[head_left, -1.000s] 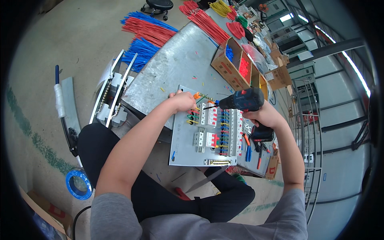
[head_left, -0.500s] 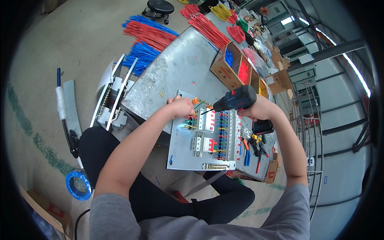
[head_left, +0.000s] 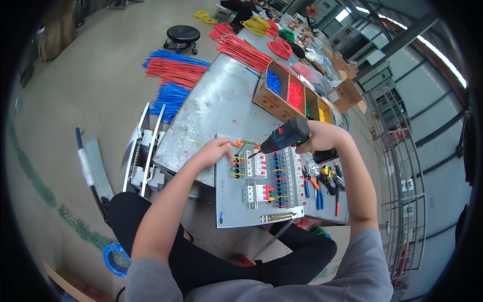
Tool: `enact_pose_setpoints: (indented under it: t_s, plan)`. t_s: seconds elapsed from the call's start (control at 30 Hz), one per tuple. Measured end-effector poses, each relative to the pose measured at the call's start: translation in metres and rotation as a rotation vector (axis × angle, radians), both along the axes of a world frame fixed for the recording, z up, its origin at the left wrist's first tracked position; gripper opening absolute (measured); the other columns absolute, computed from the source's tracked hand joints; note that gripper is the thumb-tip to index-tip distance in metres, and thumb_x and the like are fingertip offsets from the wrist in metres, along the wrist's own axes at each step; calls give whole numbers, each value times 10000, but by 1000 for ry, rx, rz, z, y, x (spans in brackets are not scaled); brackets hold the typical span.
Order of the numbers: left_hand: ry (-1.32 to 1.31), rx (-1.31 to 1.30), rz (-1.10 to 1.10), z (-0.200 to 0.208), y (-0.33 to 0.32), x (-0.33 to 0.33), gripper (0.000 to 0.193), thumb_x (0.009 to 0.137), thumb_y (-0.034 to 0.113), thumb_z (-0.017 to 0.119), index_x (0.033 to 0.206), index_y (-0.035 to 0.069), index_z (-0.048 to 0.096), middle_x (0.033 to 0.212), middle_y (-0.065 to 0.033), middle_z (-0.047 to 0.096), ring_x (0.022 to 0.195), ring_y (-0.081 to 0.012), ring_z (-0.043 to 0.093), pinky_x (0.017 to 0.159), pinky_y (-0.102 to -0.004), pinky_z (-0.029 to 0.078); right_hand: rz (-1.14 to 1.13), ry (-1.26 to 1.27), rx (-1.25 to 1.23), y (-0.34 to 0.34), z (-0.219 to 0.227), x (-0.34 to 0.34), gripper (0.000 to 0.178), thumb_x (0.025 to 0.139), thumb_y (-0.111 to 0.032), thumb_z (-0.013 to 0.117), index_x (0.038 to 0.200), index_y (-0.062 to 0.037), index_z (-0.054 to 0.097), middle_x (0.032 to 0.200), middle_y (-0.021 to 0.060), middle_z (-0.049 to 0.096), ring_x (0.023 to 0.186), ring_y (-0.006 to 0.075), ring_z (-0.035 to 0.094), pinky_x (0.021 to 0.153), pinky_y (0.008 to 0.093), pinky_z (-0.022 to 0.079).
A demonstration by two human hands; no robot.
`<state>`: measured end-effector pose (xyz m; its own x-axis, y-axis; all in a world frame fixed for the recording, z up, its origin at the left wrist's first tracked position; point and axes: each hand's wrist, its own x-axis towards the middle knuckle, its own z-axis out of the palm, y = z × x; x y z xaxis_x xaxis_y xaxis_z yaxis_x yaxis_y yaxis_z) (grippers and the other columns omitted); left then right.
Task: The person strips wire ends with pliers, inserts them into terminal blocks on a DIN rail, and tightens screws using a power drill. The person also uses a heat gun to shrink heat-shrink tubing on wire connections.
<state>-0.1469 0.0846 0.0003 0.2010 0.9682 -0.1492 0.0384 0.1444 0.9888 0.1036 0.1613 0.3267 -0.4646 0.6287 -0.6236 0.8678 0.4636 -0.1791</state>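
My right hand [head_left: 324,138] grips a dark cordless drill driver [head_left: 289,135]. Its long bit slants down to the upper miniature circuit breakers [head_left: 256,165], white with red levers, on a grey mounting plate [head_left: 231,201]. At the plate's upper left edge is my left hand [head_left: 216,151], its fingers drawn together beside short coloured wires [head_left: 235,167] and an orange insulator; what they pinch, if anything, is hidden. Lower on the plate sits a second breaker [head_left: 257,193]. To the right runs a long breaker row [head_left: 293,176] with wires along its left side. A brass terminal bar [head_left: 279,217] lies along the bottom.
The plate overhangs the metal table [head_left: 211,105] above my legs. Pliers [head_left: 318,194] and other hand tools lie right of it. Behind stands a divided cardboard box [head_left: 276,103] of coloured small parts. Bundled red wires [head_left: 244,53] lie farther back; a white-railed assembly [head_left: 146,151] stands left.
My view has shifted, so the plate appears lower and farther right. My left hand has drawn slightly left from the wires, its fingers less curled. The drill stays over the upper breakers.
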Motion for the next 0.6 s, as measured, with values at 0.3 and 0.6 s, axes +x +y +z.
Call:
enact_pose_setpoints:
  t_s: [0.3,0.6]
  plan:
    - [369,374,38,0,-24,1,210,1013,255,738,1053,84,853,1063,-58,726,1145,-274,596,1031,-373,502,-71,326,44,-8,-39,75,399,869,-135,906,1206,-38,716,1048,87,788,945,224,712,887,401,575]
    - [468,397,-19,19,-22,18,173,971,156,757,1102,78,838,1031,-56,750,1063,-287,618,970,-388,519,-131,468,56,-13,-55,87,309,828,-177,861,1097,-49,780,913,113,788,853,248,730,807,404,558]
